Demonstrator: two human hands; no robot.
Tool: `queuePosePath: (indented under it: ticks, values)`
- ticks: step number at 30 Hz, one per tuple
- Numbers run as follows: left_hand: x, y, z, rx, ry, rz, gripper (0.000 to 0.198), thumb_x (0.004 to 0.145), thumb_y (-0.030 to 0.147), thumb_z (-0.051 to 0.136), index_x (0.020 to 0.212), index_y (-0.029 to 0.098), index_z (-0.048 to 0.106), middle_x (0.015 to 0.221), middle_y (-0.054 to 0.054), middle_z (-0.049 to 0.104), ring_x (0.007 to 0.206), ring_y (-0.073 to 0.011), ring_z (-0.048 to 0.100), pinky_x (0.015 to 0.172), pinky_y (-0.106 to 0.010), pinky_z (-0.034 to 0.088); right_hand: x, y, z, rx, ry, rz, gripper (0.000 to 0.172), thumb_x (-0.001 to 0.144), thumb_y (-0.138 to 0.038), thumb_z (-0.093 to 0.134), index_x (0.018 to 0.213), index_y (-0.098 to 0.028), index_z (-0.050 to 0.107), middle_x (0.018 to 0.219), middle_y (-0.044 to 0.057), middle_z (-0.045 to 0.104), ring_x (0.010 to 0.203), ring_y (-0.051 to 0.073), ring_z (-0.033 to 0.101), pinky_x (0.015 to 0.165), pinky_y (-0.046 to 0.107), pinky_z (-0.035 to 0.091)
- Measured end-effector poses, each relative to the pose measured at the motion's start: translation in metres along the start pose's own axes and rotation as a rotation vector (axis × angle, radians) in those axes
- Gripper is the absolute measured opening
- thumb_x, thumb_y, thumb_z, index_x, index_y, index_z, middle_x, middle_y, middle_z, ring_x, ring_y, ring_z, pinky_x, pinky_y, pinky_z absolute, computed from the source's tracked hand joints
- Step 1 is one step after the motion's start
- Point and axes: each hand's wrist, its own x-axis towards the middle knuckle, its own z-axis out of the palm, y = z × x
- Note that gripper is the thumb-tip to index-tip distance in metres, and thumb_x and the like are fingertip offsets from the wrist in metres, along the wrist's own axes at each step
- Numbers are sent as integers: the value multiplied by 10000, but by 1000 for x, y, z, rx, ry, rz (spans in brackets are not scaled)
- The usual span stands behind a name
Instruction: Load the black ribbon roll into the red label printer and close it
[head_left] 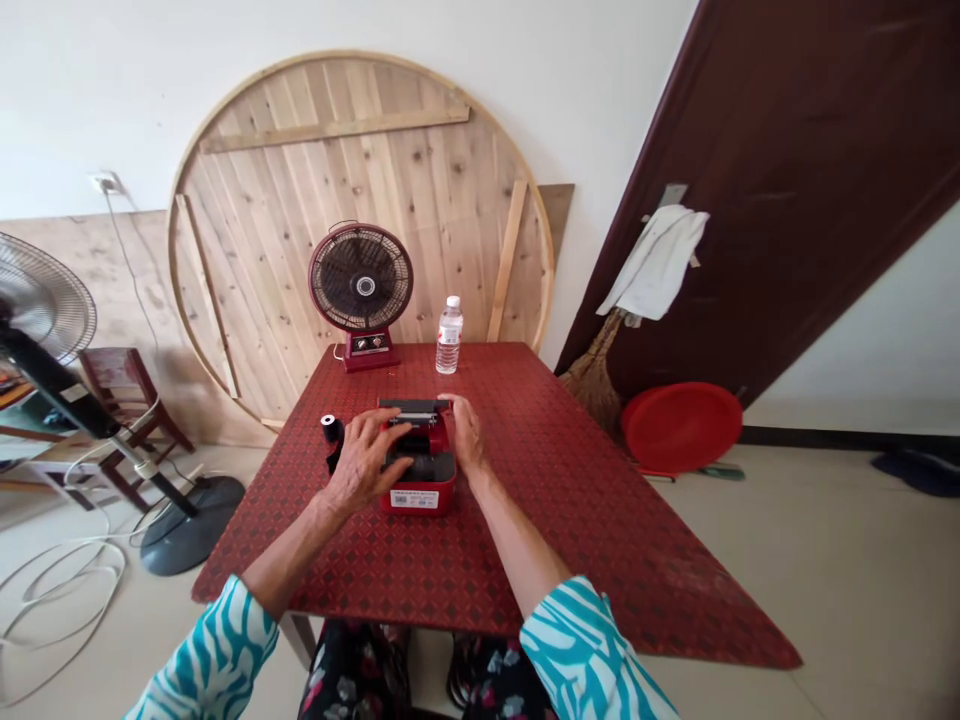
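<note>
Red device, white front label, dark lid apparently raised

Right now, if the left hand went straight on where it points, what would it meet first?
The left hand would likely meet the red, box-shaped device first; its fingers overlap it, though depth is unclear.
</note>
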Motion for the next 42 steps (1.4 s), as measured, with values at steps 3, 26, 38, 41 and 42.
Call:
queuePosePath:
  ticks: [3, 26, 38, 41, 42]
  values:
    - [-7, -2, 5, -19, 59, -71, 633, 799, 397, 618, 1335, 137, 403, 1380, -181, 414, 1270, -291, 374, 1017, -455, 334, -28, 0, -10, -62, 29, -108, 431, 888, -517, 330, 893, -226, 649, 1110, 61, 619, 1102, 194, 540, 1017, 394, 378]
    - [-41, -4, 19, -230, 164, -269, 297, 913, 270, 433, 1155, 207, 592, 1206, -79, 625, 1179, -187, 521, 1058, -400, 291, -56, 36, -20, -50, 95, -44, 498, 856, -555, 393, 1162, -197, 555, 1194, 122, 570, 1096, 243, 542, 973, 475, 392]
    - [-46, -97, 14, -448, 690, -1109, 427, 892, 400, 422, 1233, 158, 510, 1262, -104, 563, 1196, -226, 497, 1022, -352, 375, -50, 49, -17, 74, 116, 242, 548, 810, -607, 428, 1165, -208, 554, 1111, 118, 642, 974, 242, 624, 798, 395, 503]
    - [-58, -104, 23, -398, 611, -1097, 407, 885, 391, 430, 1207, 163, 530, 1244, -104, 575, 1210, -237, 483, 1025, -366, 368, -50, 47, -16, 55, 96, 218, 532, 811, -606, 424, 1117, -203, 588, 1104, 112, 654, 1003, 242, 615, 834, 397, 487]
    - [-61, -105, 25, -390, 583, -1092, 400, 882, 385, 436, 1198, 163, 537, 1249, -108, 571, 1212, -239, 480, 1027, -369, 365, -50, 47, -16, 50, 92, 209, 531, 811, -608, 422, 1106, -203, 596, 1100, 109, 658, 1004, 241, 615, 841, 397, 483]
